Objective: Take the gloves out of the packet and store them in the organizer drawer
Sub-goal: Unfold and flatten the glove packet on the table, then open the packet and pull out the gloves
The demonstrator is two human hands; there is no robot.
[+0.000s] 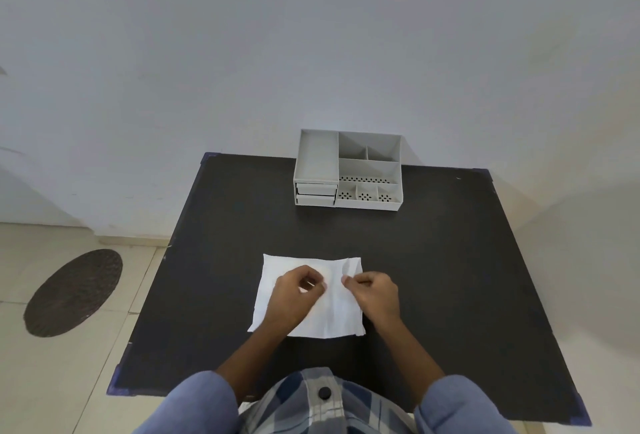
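The packet (308,298), a flat white square, lies on the near middle of the black table (450,260), squarely in front of the person, which puts it within easy reach of both hands and leaves the far half of the table free; the left hand (294,291) rests on its middle with thumb and fingertips pinched together on the top sheet, and the right hand (374,293) sits just to the right, its fingertips likewise pinched on the paper near a crumpled fold at the far right edge; the two pinches come close together at the packet's centre, which suggests, as a judgement, that the hands are set to pull the layers apart and open it; no gloves show, so they are presumably inside, though that cannot be told from here; the grey organizer (348,170) stands at the far edge of the table against the wall, well apart from the packet, its open compartments facing up and its two small drawers (316,193) stacked at the lower left front, both appearing pushed in; a drawer will need pulling out before anything can be stored, so the task looks to be at its start.
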